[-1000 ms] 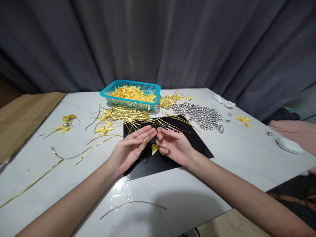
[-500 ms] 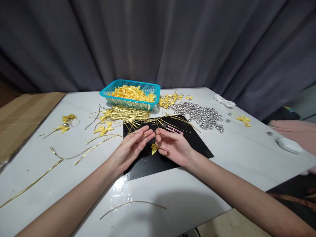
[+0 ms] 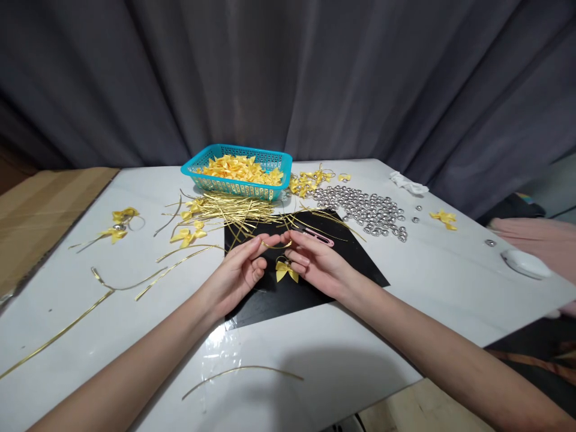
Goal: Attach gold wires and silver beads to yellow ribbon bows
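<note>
Over the black mat (image 3: 256,309), my left hand (image 3: 243,267) and my right hand (image 3: 317,261) face each other with their fingertips nearly meeting. A short curved gold twist tie (image 3: 275,245) spans between them, one end pinched in each hand's fingertips. Just below it, beside the right fingers, is a yellow ribbon bow (image 3: 287,272) with a thin loop at its top. Whether the bow rests on the mat or hangs from the right hand, I cannot tell. Pink-handled snips (image 3: 321,237) lie on the mat behind my right hand.
A blue basket (image 3: 189,170) full of yellow bows stands at the back, with a heap of gold twist ties (image 3: 234,209) before it. Silver heart-like beads (image 3: 369,210) are spread at right. Loose bows (image 3: 117,231) and cardboard (image 3: 49,204) lie left; a white mouse (image 3: 526,264) sits far right.
The twist tie now shows as an arc between both hands. More of the yellow bow is visible below it. My left lower fingers have curled in.
</note>
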Tool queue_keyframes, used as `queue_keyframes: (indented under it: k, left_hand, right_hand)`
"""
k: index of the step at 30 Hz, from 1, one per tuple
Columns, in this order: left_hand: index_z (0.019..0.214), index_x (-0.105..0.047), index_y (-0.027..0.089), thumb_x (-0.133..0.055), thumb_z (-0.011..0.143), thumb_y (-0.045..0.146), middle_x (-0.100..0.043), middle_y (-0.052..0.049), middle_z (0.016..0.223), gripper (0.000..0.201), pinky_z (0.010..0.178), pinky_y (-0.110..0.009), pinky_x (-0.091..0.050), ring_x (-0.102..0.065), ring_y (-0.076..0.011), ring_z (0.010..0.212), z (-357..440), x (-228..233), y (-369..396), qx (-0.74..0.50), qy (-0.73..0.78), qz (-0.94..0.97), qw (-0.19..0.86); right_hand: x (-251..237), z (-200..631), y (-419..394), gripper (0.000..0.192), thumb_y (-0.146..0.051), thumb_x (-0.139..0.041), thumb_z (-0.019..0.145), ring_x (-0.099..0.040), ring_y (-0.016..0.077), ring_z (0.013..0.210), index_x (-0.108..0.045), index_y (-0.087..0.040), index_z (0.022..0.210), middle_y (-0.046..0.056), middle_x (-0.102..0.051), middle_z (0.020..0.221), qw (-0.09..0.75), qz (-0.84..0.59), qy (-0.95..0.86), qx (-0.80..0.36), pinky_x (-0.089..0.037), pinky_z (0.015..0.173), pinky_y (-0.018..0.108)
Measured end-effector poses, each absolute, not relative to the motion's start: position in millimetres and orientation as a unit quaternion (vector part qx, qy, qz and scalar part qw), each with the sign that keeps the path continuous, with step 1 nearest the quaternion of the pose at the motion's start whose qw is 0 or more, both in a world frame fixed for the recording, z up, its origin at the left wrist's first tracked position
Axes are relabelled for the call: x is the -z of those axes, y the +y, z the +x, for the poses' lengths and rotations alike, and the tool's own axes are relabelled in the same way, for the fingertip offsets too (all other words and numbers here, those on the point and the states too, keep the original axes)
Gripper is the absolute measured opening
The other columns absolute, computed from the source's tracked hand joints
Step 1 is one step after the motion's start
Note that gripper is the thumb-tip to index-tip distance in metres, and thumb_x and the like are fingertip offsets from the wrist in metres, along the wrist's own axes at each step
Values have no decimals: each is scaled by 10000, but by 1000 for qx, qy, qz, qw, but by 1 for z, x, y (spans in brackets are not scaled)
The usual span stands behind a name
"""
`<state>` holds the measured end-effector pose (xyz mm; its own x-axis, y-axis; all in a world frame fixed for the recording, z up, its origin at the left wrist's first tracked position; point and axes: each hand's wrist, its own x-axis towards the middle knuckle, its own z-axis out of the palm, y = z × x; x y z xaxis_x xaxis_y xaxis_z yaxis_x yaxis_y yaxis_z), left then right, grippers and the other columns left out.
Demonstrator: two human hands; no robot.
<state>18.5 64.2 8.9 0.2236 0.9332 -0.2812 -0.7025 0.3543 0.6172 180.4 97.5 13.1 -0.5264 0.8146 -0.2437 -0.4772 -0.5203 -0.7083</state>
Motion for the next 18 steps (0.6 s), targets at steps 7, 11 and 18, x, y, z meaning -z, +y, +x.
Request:
queue_keyframes:
  k: [7, 11, 18]
  left_hand:
    - [842, -653, 144, -519, 870, 108, -719, -21, 821, 142, 476, -91, -508, -584, -20, 477, 15, -9, 67, -557, 304, 178, 752]
    - [831, -648, 152, -499, 880, 139, -680, -7, 790, 158, 438, -131, -476, -527, -33, 468, 14, -9, 67, -547, 287, 176, 766]
    - [661, -562, 136, -514, 824, 134, -494, 12, 653, 170, 462, -171, -426, -406, -59, 472, 12, -10, 62, -495, 261, 225, 798]
  right_hand:
    - [-16, 183, 102, 49, -173, -654, 757, -305, -3, 399, -636, -145, 793, -39, -644, 744, 388, -280, -250, -842, -294, 379, 136]
    - [-20, 184, 103, 28, -162, -628, 775, -306, 1, 392, -609, -141, 775, -39, -636, 705, 387, -296, -230, -842, -267, 371, 139]
    - [-18, 184, 100, 107, -222, -661, 753, -323, 0, 395, -591, -146, 783, -52, -592, 687, 368, -272, -307, -834, -284, 381, 143]
